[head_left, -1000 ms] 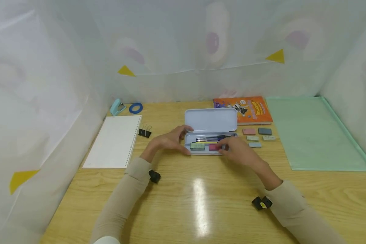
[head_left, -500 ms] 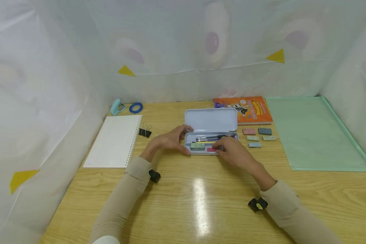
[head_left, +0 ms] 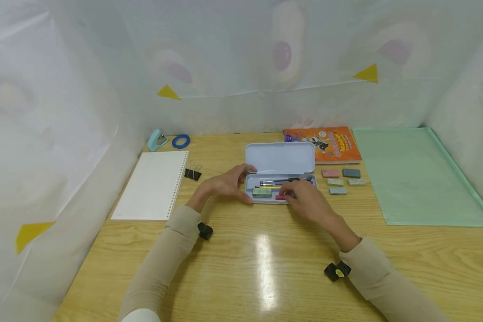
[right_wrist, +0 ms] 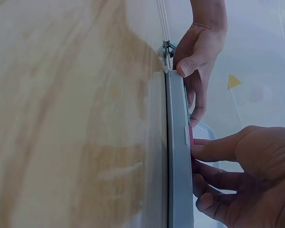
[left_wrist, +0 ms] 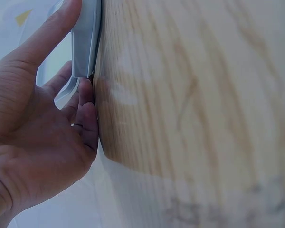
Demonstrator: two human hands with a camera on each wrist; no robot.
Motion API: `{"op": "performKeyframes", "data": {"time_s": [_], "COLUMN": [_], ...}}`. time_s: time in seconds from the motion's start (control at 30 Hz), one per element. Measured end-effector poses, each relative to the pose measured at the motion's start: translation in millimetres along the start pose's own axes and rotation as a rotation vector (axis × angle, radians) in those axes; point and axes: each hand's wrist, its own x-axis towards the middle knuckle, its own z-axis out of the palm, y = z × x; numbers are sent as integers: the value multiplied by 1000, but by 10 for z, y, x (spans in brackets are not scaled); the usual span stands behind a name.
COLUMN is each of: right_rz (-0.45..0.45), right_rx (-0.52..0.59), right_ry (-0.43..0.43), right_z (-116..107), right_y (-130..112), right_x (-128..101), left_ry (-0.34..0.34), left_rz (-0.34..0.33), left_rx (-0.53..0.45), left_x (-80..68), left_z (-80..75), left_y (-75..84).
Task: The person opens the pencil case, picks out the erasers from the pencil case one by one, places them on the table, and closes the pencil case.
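1. All eyes on the pink block [head_left: 280, 197]: it's in the front compartment of the pencil case [head_left: 280, 158], right of the green block [head_left: 261, 192], a gap between them. Whether it lies flat, I can't tell.
2. And the right hand [head_left: 307, 203] has it! That grip is clamped on the block, thumb on the near side, fingertips beyond, hiding its right end.
3. For a tidy placement, I'd keep the pinch light, square the block to the front wall, then part the fingertips without nudging the green one.
4. Just behind, the yellow pencil [head_left: 270, 187] and pens [head_left: 267, 183]: knuckles best kept clear of those.
5. Over at the case's left end, the left hand [head_left: 227, 184] is clamped around it, thumb at the front corner; steady pressure should stop any sliding.
6. Farther right, five loose blocks [head_left: 337, 191] sit on the table [head_left: 225, 268], near the orange book [head_left: 340, 145].
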Motion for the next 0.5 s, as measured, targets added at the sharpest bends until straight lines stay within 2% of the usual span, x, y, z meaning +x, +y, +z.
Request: {"op": "performKeyframes", "data": {"time_s": [0.27, 0.5], "right_rz": [40, 8], "right_rx": [58, 134], "right_ry": [73, 31], "right_z": [-1, -36], "right_y": [7, 42], "right_x": [0, 19], "left_ry": [-4, -2], "left_rz": [-2, -12], "left_rx": [19, 10], "left_x": [5, 2], "left_z": [-5, -6], "left_y": [23, 25]}}
